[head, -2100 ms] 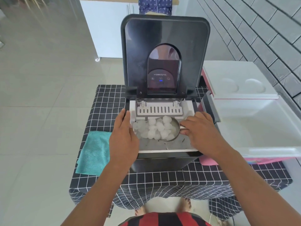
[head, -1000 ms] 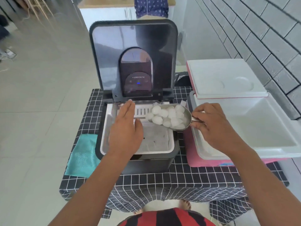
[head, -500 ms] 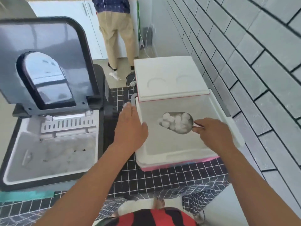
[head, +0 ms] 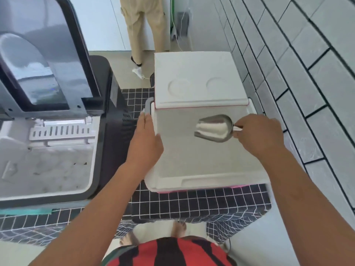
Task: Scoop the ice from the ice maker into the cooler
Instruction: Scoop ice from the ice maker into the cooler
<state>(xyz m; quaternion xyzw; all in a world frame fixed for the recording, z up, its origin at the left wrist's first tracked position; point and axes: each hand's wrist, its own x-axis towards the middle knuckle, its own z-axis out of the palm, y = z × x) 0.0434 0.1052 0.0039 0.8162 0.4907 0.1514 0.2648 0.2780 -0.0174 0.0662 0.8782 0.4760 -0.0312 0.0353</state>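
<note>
My right hand (head: 259, 134) pinches the handle of a metal scoop (head: 214, 128), turned bottom-up over the open cooler (head: 211, 183). My left hand (head: 145, 140) lies flat, fingers straight, on the cooler's near wall beside its grey handle (head: 148, 105). I see no ice in the scoop, so this load looks tipped out. Left of my left hand, the ice maker (head: 107, 131) stands open, its bin holding only faint traces; little seems left to move.

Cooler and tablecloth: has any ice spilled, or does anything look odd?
No spill shows. The right hand holds the metal scoop turned over inside the open cooler, which suits tipping ice in. The checked tablecloth looks free of ice.
</note>
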